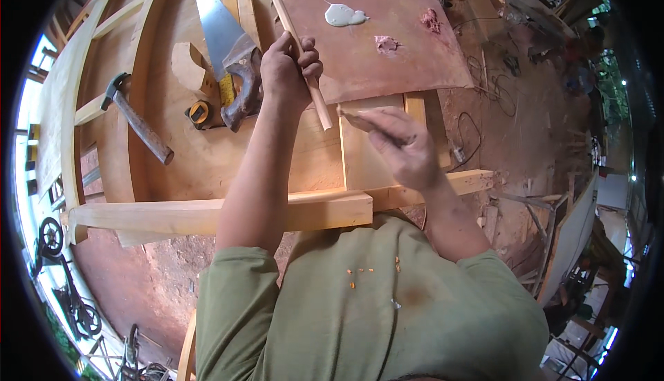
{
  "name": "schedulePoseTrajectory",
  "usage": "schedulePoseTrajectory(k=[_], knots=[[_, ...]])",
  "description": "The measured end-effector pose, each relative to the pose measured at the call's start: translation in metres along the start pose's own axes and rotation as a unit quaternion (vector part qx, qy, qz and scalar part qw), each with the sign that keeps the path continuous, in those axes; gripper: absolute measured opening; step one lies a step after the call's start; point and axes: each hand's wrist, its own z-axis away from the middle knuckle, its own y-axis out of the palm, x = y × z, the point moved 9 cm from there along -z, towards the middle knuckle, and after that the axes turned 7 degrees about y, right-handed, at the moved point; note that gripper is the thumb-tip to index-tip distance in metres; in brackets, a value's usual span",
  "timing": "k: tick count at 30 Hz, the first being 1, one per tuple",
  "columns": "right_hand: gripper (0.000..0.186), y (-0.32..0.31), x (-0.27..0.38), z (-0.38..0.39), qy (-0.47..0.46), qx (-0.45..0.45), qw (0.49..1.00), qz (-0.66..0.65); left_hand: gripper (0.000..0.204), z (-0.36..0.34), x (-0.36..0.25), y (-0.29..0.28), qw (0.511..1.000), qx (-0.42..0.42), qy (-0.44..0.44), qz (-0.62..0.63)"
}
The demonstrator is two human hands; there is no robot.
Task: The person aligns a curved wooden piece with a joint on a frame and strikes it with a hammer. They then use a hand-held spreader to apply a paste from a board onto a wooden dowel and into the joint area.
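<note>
My left hand (pixel 285 73) is wrapped round a slim wooden stick (pixel 278 2), which slants from upper left to lower right over the work surface. Close to the stick's lower end, my right hand (pixel 407 147) is closed in a pinch on a small flat light-brown piece (pixel 354 121), blurred and partly hidden by the fingers. Beyond both hands lies a reddish-brown board (pixel 387 66) bearing a white glue-like puddle (pixel 342 15), a pink paste-like lump (pixel 386 44) and a darker pink smear (pixel 430 21).
Left of my left forearm lie a handsaw (pixel 220 28), a tape measure (pixel 199 113), a curved wood offcut (pixel 190 68) and a hammer (pixel 142 121). A thick wooden beam (pixel 159 216) crosses in front of me. Cables (pixel 470 132) trail over the dusty floor at right.
</note>
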Motion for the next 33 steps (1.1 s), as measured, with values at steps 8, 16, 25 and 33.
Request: schedulePoseTrajectory(k=[8, 16, 25, 33], knots=[[0.040, 0.029, 0.000, 0.018, -0.082, -0.079, 0.993, 0.043, 0.015, 0.001, 0.002, -0.004, 0.997, -0.006, 0.018, 0.074], [0.053, 0.029, 0.008, 0.022, -0.153, -0.071, 0.967, 0.190, 0.019, 0.007, -0.011, 0.000, 0.997, -0.012, 0.056, 0.048], [0.046, -0.009, 0.034, -0.005, -0.148, -0.044, 0.956, 0.249, 0.017, 0.006, -0.019, 0.000, 0.993, -0.041, 0.090, -0.065], [0.043, 0.014, 0.049, -0.016, -0.180, 0.048, 0.922, 0.340, 0.019, 0.009, -0.018, 0.004, 0.992, -0.039, 0.102, -0.070]])
